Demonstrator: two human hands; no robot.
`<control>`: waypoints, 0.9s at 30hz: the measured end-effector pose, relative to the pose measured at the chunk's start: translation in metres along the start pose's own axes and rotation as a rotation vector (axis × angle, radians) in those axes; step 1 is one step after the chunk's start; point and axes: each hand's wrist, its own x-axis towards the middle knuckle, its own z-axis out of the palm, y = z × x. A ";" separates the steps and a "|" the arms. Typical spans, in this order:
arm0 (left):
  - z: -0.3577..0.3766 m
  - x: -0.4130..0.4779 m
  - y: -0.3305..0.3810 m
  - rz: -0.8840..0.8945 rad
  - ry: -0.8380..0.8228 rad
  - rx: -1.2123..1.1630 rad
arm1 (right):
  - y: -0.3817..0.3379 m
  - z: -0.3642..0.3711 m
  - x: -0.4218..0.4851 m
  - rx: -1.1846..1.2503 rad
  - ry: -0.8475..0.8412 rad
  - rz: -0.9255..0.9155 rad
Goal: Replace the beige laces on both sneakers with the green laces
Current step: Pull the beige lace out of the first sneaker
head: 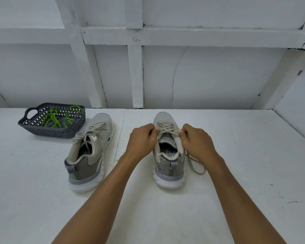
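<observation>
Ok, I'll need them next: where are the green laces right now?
In the head view, the green laces lie in the dark plastic basket, far left on the white table, beside the toe of the left-hand sneaker.

Your left sneaker (102,120) and right sneaker (163,118) are grey-beige with white soles (84,187), beige laces (97,127) and black-and-white chevron heel tabs (173,169). The green laces (51,118) sit in a dark grey lattice-patterned basket (60,133) on your white surface (236,155).

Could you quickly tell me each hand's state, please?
Left hand: pinches the right sneaker's beige lace.
Right hand: pinches the same lace.
</observation>
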 end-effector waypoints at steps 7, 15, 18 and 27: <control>-0.003 0.001 0.003 -0.030 -0.086 -0.188 | -0.019 -0.005 0.003 0.124 0.097 -0.221; -0.003 0.000 0.002 -0.059 -0.095 -0.237 | -0.025 0.000 0.013 0.111 0.037 -0.244; -0.003 0.001 0.000 -0.072 -0.107 -0.268 | -0.023 0.002 0.014 0.178 0.051 -0.232; -0.002 0.002 -0.004 -0.107 -0.103 -0.316 | -0.013 -0.020 0.015 1.319 -0.097 0.279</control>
